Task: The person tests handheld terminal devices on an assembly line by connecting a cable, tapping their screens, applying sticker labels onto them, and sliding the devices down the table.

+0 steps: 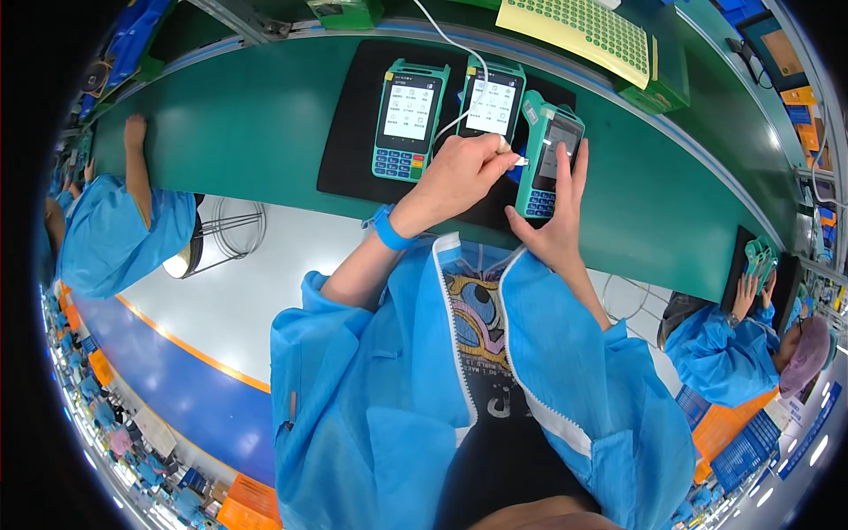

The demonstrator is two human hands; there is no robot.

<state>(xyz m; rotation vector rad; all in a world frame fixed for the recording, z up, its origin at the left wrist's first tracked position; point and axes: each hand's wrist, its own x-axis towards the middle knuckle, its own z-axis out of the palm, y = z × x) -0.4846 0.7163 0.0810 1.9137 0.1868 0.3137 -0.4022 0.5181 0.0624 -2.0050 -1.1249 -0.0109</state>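
Teal terminal [549, 152] gripped in right hand [555, 221], left hand [459, 172] pinching white plug [515, 160] at its edge.

a green bench [256, 124] carries a black mat [353, 132] bearing two teal handheld terminals [408, 119].
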